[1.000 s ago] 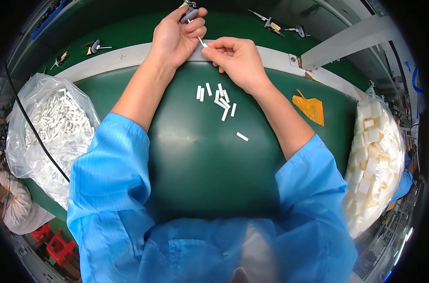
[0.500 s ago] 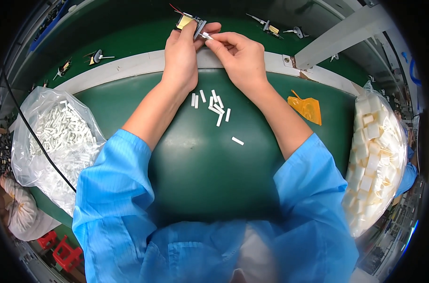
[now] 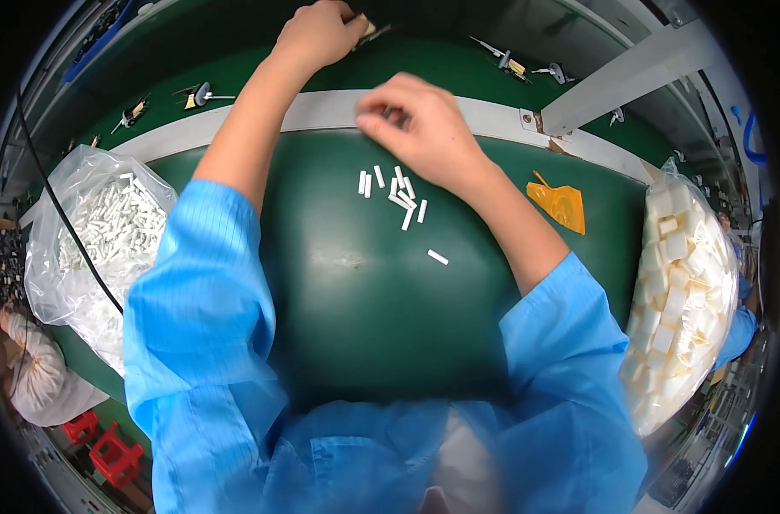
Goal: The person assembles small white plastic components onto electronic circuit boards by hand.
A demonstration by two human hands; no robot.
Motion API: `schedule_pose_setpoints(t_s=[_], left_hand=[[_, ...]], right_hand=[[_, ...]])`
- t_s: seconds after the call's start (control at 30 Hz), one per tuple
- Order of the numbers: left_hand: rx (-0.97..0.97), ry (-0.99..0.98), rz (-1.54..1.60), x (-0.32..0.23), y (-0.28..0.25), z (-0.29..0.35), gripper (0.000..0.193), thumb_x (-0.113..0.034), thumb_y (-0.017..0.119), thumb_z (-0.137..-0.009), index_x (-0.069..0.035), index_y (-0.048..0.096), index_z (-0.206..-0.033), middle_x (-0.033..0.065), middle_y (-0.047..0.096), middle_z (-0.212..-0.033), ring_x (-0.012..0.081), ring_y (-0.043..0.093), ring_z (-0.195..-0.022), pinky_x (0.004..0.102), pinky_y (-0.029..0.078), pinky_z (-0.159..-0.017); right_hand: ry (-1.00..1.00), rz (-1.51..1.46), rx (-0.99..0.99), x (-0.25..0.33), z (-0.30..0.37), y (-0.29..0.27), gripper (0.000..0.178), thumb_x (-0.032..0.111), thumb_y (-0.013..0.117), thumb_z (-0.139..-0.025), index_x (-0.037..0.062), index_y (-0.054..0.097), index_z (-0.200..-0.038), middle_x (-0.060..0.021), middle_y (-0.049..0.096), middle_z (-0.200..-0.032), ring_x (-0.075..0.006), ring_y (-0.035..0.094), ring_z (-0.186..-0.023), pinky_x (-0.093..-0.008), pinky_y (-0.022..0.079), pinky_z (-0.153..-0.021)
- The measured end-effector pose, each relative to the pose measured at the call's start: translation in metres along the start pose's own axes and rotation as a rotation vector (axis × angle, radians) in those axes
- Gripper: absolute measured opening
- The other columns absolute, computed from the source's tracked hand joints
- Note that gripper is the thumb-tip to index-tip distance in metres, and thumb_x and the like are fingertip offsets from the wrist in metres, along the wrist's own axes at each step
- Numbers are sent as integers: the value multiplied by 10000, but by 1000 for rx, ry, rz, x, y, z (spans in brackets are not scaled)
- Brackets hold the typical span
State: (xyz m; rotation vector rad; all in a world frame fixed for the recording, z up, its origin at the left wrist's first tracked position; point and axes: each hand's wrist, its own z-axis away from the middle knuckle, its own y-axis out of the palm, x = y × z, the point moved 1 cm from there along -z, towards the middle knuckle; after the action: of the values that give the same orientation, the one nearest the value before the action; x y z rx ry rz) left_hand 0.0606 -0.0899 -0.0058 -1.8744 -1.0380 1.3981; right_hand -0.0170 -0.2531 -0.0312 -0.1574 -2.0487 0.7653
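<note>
My left hand point(image 3: 317, 36) reaches across the white rail to the far side. It is closed at the fingertips on a small motor-like part with a yellow wrapping point(image 3: 370, 27), which is partly hidden and smeared by motion. Nearer to me, my right hand point(image 3: 426, 122) hovers by the rail. Its fingers are loosely curled and blurred, thumb and forefinger apart, with nothing visible between them. Below it, several short white tubes point(image 3: 404, 199) lie loose on the green mat point(image 3: 338, 317). One white tube point(image 3: 438, 257) lies nearer to me, away from the others.
A clear bag of white tubes point(image 3: 120, 227) stands at the left, with a black cable point(image 3: 68, 231) across it. On the right is a bag of cream-coloured blocks point(image 3: 677, 291). An orange scrap point(image 3: 559, 206) lies near my right forearm. Beyond the white rail point(image 3: 321, 111) are similar parts point(image 3: 508, 62) and a slanting post point(image 3: 630, 81).
My hands have parted. The left moved up and away with the yellow-wrapped part; the right drew back a little, and the white piece in its fingers no longer shows.
</note>
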Motion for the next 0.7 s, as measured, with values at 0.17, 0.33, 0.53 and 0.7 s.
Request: schedule_pose_setpoints(t_s=[0.17, 0.33, 0.53, 0.7], left_hand=[[241, 12, -199, 50, 23, -12, 378, -383, 582, -859, -71, 645, -1062, 118, 674, -902, 262, 659, -833, 363, 513, -757], [-91, -147, -492, 56, -53, 22, 390, -413, 498, -894, -80, 652, -1026, 176, 666, -967, 369, 633, -926, 436, 516, -789], [177, -444, -829, 121, -89, 40, 450, -419, 447, -919, -38, 638, -1061, 196, 644, -1056, 363, 621, -996, 452, 505, -834], [163, -374, -804, 120, -66, 25, 384, -388, 525, -889, -74, 660, -1063, 172, 648, -1068, 338, 615, -1031, 437, 504, -847]], right_hand=[[-122, -7, 244, 6, 7, 13, 109, 122, 631, -821, 38, 676, -873, -51, 609, -815, -174, 572, -702, -283, 463, -593], [-323, 22, 321, 6, 11, 5, 147, 93, 618, -806, 46, 676, -932, -53, 601, -944, -217, 583, -850, -323, 486, -738], [-164, 229, 578, 34, 15, 0, 160, 44, 600, -806, 21, 655, -954, -82, 580, -920, -271, 577, -897, -362, 483, -782], [-192, 301, 534, 36, 16, 0, 118, 47, 598, -809, 3, 610, -917, -107, 583, -892, -287, 573, -839, -373, 480, -738]])
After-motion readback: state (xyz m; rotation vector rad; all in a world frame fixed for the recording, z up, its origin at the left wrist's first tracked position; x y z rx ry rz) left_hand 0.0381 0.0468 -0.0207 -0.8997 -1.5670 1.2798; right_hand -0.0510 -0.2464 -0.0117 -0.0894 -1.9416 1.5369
